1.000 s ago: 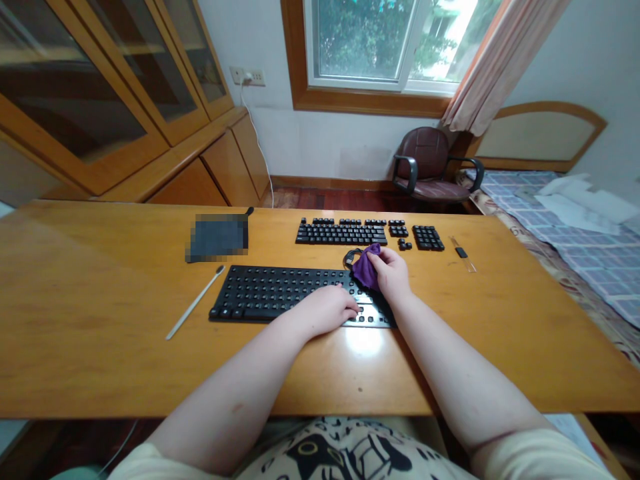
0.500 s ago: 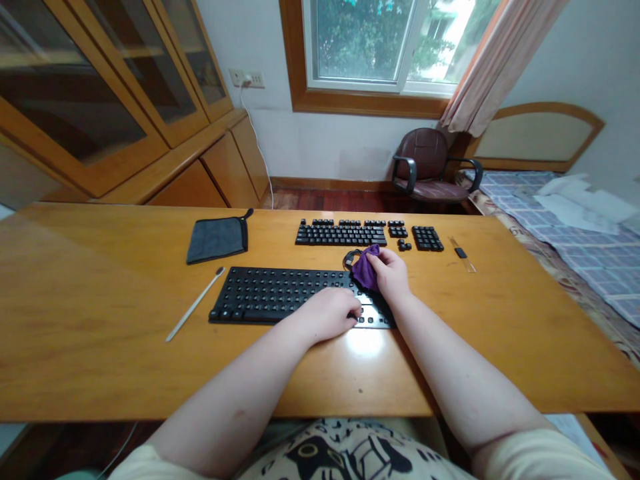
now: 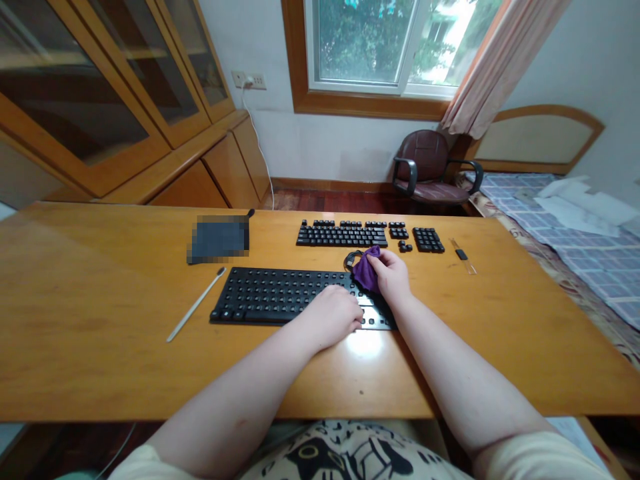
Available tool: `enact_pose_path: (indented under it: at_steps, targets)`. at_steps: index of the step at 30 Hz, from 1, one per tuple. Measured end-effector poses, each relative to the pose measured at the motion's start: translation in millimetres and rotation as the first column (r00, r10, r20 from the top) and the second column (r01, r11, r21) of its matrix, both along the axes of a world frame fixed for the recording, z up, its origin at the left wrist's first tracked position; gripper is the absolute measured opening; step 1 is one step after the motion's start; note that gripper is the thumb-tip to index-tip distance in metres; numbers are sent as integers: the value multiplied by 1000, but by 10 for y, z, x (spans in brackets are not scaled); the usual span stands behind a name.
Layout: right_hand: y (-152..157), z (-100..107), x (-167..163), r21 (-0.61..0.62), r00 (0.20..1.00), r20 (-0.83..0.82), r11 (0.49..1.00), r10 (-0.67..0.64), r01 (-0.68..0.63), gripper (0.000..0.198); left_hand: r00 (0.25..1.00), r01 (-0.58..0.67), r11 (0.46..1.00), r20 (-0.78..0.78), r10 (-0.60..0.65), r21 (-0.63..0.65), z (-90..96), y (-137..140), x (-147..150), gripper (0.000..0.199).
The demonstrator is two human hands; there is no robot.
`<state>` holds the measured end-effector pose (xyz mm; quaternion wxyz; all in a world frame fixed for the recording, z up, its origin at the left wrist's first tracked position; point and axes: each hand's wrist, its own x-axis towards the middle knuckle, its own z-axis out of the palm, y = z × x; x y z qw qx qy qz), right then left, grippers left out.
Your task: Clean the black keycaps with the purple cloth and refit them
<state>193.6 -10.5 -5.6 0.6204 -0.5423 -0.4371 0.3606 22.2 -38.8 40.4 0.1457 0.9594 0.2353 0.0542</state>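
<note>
A black keyboard (image 3: 270,293) lies on the desk in front of me, most of its keycaps off and its small switch posts bare. My left hand (image 3: 336,312) rests across its front part, fingers curled down onto it; the fingertips are mostly hidden. Pinched in my right hand (image 3: 393,273) is a purple cloth (image 3: 367,272), which hangs against the keyboard's back edge, right of the middle. That hand and its forearm cover part of the keyboard's right end. Just behind the cloth lies a coiled black cable (image 3: 351,259).
Removed keycaps (image 3: 343,235) stand in rows at the back, with a number-pad block (image 3: 429,240) to their right. A wire keycap puller (image 3: 461,254) lies farther right. To the left are a thin white-handled brush (image 3: 195,307) and a dark pouch (image 3: 220,239), blurred by pixels.
My left hand has shifted very slightly on the keyboard, its fingers a little lower. My right hand and the purple cloth stay in nearly the same place.
</note>
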Motion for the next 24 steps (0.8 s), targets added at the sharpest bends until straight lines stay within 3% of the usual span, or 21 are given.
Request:
enact_pose_path:
  at_steps: [6, 9, 15, 18, 24]
  targets:
    - [-2, -6, 9, -1, 999, 52, 1000, 1, 0, 21, 999, -36, 999, 40, 35, 33, -56, 16, 27, 16]
    - [-3, -4, 7, -3, 999, 40, 1000, 6, -6, 21, 993, -93, 996, 81, 91, 19, -92, 32, 29, 36]
    - [-10, 6, -4, -10, 1000, 19, 1000, 14, -14, 22, 956, -256, 965, 131, 262, -61, -139, 47, 12, 53]
    - [-7, 7, -2, -9, 999, 34, 1000, 11, -11, 22, 931, -336, 937, 115, 346, -96, -193, 59, 18, 62]
    - [-1, 21, -10, -13, 999, 37, 1000, 5, -5, 22, 921, -378, 911, 30, 388, -165, -282, 92, 29, 90]
